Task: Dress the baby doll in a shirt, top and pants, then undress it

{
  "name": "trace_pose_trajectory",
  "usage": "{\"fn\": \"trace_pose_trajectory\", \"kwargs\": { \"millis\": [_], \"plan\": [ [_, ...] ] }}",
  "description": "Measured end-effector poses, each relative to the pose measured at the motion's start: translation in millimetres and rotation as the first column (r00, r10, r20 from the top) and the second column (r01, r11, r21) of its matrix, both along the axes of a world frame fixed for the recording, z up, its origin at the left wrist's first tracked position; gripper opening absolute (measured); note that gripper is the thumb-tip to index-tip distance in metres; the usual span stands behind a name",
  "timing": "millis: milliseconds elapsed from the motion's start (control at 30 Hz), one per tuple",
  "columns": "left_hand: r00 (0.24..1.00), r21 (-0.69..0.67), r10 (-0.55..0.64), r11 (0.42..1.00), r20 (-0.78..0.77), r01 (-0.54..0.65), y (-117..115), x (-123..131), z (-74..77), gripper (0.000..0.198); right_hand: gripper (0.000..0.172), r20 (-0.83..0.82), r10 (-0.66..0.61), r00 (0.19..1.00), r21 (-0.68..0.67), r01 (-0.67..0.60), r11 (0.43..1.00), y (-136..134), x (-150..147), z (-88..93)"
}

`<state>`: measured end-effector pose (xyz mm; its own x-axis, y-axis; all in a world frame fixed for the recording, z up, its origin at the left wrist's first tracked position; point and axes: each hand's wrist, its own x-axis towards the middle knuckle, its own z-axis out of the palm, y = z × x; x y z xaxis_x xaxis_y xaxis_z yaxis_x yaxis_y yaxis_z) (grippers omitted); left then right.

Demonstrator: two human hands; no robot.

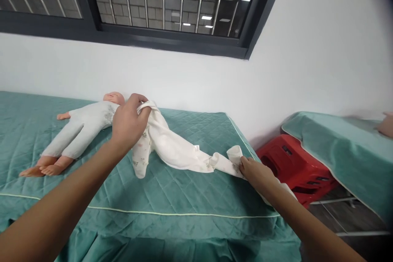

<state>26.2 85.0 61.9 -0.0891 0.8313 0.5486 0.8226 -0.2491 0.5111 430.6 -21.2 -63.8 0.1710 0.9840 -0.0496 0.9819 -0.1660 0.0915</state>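
A white baby garment (175, 147) with small prints is stretched between my two hands, above and on the green quilted cover. My left hand (130, 120) pinches one end of it, raised near the doll; a printed sleeve (141, 155) hangs below these fingers. At the cover's right side, my right hand (254, 172) grips the other, narrow end, where a folded cuff (235, 154) sticks up. Some white cloth also shows behind my right forearm. The baby doll (89, 125), with a pale grey cloth body, lies on its back left of my left hand, partly hidden by it.
The green quilted cover (190, 196) lies over a bed or table against the white wall (190, 77). Above is a dark-framed barred window (172, 41). Red plastic stools (294, 163) stand at the right, beside another green-covered surface (346, 147).
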Motion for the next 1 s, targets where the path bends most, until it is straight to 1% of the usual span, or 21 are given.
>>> {"fn": "trace_pose_trajectory", "kwargs": {
  "millis": [100, 167, 233, 267, 300, 333, 367, 433, 467, 500, 533, 567, 633, 700, 733, 767, 833, 867, 900, 933, 1000],
  "plan": [
    [0.997, -0.062, -0.059, 0.997, -0.049, 0.056, -7, 2, 0.7, 0.029, 0.031, 0.037, -0.079, 0.996, -0.015, 0.079, 0.997, -13, -3, 3.8],
    [0.994, -0.089, -0.075, 0.994, -0.084, 0.067, -9, 2, 0.9, 0.032, 0.029, 0.122, -0.066, 0.99, 0.037, 0.062, 0.997, -20, -10, 6.2],
    [0.99, -0.096, -0.075, 0.993, -0.121, 0.063, -10, 1, 1.9, 0.035, 0.027, 0.195, 0.026, 0.981, 0.145, -0.055, 0.988, -23, -25, 11.6],
    [0.988, -0.093, -0.07, 0.994, -0.141, 0.057, -10, 1, 2.9, 0.036, 0.027, 0.197, 0.1, 0.975, 0.209, -0.142, 0.967, -22, -36, 16.6],
    [0.984, -0.087, -0.07, 0.995, -0.165, 0.057, -11, 2, 4.4, 0.037, 0.028, 0.164, 0.195, 0.967, 0.271, -0.234, 0.934, -19, -49, 23.8],
    [0.979, -0.074, -0.072, 0.996, -0.191, 0.059, -13, 3, 6.4, 0.037, 0.029, 0.088, 0.302, 0.949, 0.329, -0.314, 0.891, -15, -65, 33.3],
    [0.973, -0.053, -0.08, 0.996, -0.218, 0.07, -17, 4, 9.1, 0.036, 0.028, -0.016, 0.412, 0.911, 0.386, -0.374, 0.843, -9, -82, 45.2],
    [0.953, 0.039, -0.115, 0.991, -0.279, 0.131, -25, 9, 16.5, 0.031, 0.034, -0.235, 0.591, 0.772, 0.491, -0.43, 0.757, 5, -120, 74.9],
    [0.942, 0.115, -0.134, 0.978, -0.309, 0.177, -30, 10, 20.9, 0.029, 0.038, -0.318, 0.64, 0.699, 0.524, -0.433, 0.733, 13, -140, 91.7],
    [0.929, 0.204, -0.145, 0.953, -0.34, 0.223, -35, 12, 25.6, 0.027, 0.041, -0.388, 0.671, 0.632, 0.537, -0.436, 0.722, 22, -158, 108.7],
    [0.918, 0.298, -0.145, 0.917, -0.37, 0.265, -39, 12, 30.4, 0.026, 0.038, -0.431, 0.698, 0.572, 0.541, -0.456, 0.707, 30, -175, 125.1],
    [0.909, 0.388, -0.132, 0.873, -0.395, 0.296, -42, 10, 35.1, 0.025, 0.032, -0.453, 0.718, 0.528, 0.542, -0.476, 0.693, 37, -189, 140.4],
    [0.901, 0.533, -0.083, 0.782, -0.426, 0.324, -45, 3, 43.1, 0.024, 0.016, -0.435, 0.745, 0.506, 0.558, -0.498, 0.664, 50, -210, 165.1],
    [0.91, 0.627, -0.037, 0.713, -0.412, 0.313, -45, -10, 48.1, 0.021, 0.01, -0.392, 0.765, 0.512, 0.58, -0.508, 0.637, 58, -220, 181.0],
    [0.924, 0.657, -0.031, 0.694, -0.382, 0.295, -45, -17, 49.3, 0.019, 0.009, -0.387, 0.76, 0.521, 0.586, -0.498, 0.64, 60, -223, 185.9],
    [0.938, 0.671, -0.039, 0.688, -0.345, 0.276, -44, -24, 49.5, 0.017, 0.009, -0.404, 0.743, 0.533, 0.582, -0.477, 0.658, 59, -225, 189.1],
    [0.962, 0.666, -0.081, 0.706, -0.263, 0.241, -44, -36, 47.3, 0.014, 0.016, -0.479, 0.681, 0.554, 0.537, -0.429, 0.726, 53, -229, 192.3],
    [0.967, 0.653, -0.107, 0.719, -0.231, 0.236, -43, -41, 45.1, 0.014, 0.021, -0.529, 0.648, 0.548, 0.494, -0.421, 0.761, 47, -232, 192.8],
    [0.969, 0.639, -0.131, 0.731, -0.212, 0.239, -43, -44, 42.6, 0.015, 0.025, -0.587, 0.619, 0.522, 0.446, -0.429, 0.786, 40, -235, 192.9],
    [0.968, 0.625, -0.154, 0.74, -0.2, 0.247, -43, -47, 39.9, 0.016, 0.029, -0.648, 0.593, 0.478, 0.4, -0.448, 0.799, 34, -239, 192.7],
    [0.968, 0.593, -0.196, 0.765, -0.159, 0.253, -41, -50, 35.1, 0.019, 0.035, -0.761, 0.535, 0.367, 0.336, -0.483, 0.809, 23, -248, 191.5]
  ]
}}
